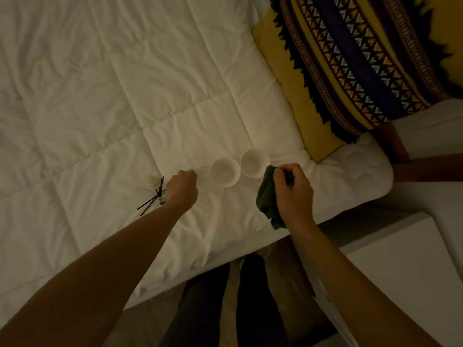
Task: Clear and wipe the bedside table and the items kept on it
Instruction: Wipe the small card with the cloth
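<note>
Two white cups stand side by side on the white quilt: the left cup (224, 171) and the right cup (254, 162). My left hand (183, 190) rests on the quilt just left of the left cup, fingers curled; I cannot tell whether it holds anything. Left of that hand lies a small glass reed diffuser (156, 195) with black sticks and a white flower. My right hand (293, 190) is shut on a dark green cloth (268, 199) right of the cups. The white bedside table (400, 266) shows at the lower right, its visible top bare.
A yellow pillow with a dark patterned band (350, 63) lies at the head of the bed, upper right. The white quilt (100, 96) spreads to the left. My legs (225, 309) stand on the floor between bed and table.
</note>
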Motion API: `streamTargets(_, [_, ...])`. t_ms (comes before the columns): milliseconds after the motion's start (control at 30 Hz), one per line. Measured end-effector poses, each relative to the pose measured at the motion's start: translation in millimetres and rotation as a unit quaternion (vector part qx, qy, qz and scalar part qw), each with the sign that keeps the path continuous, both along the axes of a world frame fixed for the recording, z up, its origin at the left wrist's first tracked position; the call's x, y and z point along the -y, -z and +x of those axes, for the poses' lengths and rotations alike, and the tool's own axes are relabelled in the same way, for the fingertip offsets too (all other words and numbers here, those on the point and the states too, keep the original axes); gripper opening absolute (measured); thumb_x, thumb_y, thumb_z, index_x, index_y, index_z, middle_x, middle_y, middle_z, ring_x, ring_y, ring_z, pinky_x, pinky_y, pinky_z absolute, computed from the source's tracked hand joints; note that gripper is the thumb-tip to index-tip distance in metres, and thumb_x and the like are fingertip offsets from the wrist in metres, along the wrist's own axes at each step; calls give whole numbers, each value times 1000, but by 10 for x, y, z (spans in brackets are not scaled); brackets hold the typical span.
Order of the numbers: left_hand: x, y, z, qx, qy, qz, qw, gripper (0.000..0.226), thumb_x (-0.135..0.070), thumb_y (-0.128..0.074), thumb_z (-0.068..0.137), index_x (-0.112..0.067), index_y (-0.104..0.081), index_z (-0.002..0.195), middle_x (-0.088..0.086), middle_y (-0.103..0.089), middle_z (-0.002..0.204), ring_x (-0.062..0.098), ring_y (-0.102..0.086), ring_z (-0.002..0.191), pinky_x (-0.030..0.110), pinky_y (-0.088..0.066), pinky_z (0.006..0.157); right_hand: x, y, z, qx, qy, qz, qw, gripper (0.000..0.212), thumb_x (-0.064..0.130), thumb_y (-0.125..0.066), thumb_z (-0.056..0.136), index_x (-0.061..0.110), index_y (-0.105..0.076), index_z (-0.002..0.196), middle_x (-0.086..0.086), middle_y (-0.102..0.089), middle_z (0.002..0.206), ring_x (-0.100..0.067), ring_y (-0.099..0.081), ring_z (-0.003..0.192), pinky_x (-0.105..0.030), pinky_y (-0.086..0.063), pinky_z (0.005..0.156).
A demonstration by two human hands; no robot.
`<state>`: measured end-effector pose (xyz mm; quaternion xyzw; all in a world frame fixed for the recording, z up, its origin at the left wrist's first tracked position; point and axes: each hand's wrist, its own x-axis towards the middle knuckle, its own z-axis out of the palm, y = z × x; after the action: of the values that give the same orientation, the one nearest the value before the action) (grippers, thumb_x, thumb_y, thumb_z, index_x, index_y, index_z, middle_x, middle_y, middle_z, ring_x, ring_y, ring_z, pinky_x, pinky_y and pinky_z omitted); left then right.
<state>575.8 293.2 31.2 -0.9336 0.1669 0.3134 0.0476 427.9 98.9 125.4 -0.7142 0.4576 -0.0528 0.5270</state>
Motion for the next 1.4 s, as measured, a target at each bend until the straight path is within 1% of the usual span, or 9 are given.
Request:
streamTargets(200, [62, -678, -50, 20, -7, -35, 999, 6, -11, -55, 87, -13, -50, 87, 12, -62, 95, 29, -60, 81, 35, -42, 63, -34, -492, 99, 37, -9, -7, 999, 5, 27, -56, 100, 29, -59, 96, 18, -63, 89, 14, -59, 83, -1, -45, 68])
streamTargets(333, [117, -1421, -27, -23, -125, -235, 964, 30, -23, -58, 91, -19, -65, 121, 4, -70, 103, 26, -67, 90, 28, -48, 71, 28, -1066, 261, 77, 6, 3, 997, 6, 33, -57, 98, 30, -62, 96, 15, -65, 92, 3, -62, 87, -21, -52, 80])
streamTargets(500, [347, -2844, 105, -224, -255, -523, 782, 41, -31, -56, 98, -54, -49, 131, 0, -69, 118, 14, -68, 96, 21, -54, 70, 165, -2093, 546, 160, -1, 33, 987, 20, 51, -67, 89, 42, -62, 105, 19, -62, 109, -4, -61, 102, -33, -54, 88])
streamTargets(667, [632, -4053, 169, -383, -294, -672, 562, 36, -31, -44, 100, -35, -57, 133, 3, -70, 100, 17, -66, 83, 31, -54, 72, 255, -3163, 719, 252, -107, -93, 957, 39, 42, -77, 83, 39, -60, 118, 12, -60, 121, -13, -60, 112, -47, -55, 95])
streamTargets(767, [779, -4749, 199, -406, -276, -703, 514, 41, -45, -38, 97, -25, -64, 121, 12, -65, 105, 27, -62, 87, 40, -50, 77, 313, -3842, 758, 304, -150, -193, 921, 57, 39, -77, 85, 39, -49, 135, 19, -53, 127, -2, -53, 116, -22, -52, 97])
streamTargets(933, [1041, -5689, 116, -410, -199, -753, 475, 51, -50, -32, 102, -23, -72, 117, 12, -71, 110, 26, -69, 93, 39, -56, 81, 330, -4775, 787, 382, -137, -302, 863, 54, 38, -73, 90, 27, -48, 136, 29, -54, 113, 20, -54, 98, 0, -43, 78])
streamTargets(1167, [1214, -6783, -29, -333, -161, -819, 438, 47, -52, -43, 100, -20, -72, 118, 8, -72, 104, 21, -72, 90, 34, -60, 76, 0, -5428, 850, 497, -92, -453, 735, 42, 37, -57, 99, 33, -49, 141, 17, -55, 136, 4, -52, 123, -10, -44, 99])
streamTargets(1267, [1161, -7033, -71, -289, -127, -819, 480, 55, -57, -39, 99, -20, -60, 134, 8, -66, 122, 22, -63, 111, 37, -53, 97, -13, -5655, 921, 529, -100, -463, 704, 42, 36, -53, 100, 32, -49, 142, 25, -53, 137, 7, -50, 127, -14, -44, 103])
streamTargets(1400, [1125, -7164, -209, -196, -20, -816, 544, 59, -64, -34, 90, -32, -56, 136, 2, -65, 131, 19, -63, 120, 39, -53, 100, 136, -6112, 1049, 569, -29, -312, 760, 32, 38, -47, 104, 37, -48, 136, 48, -54, 111, 20, -56, 105, -8, -49, 83])
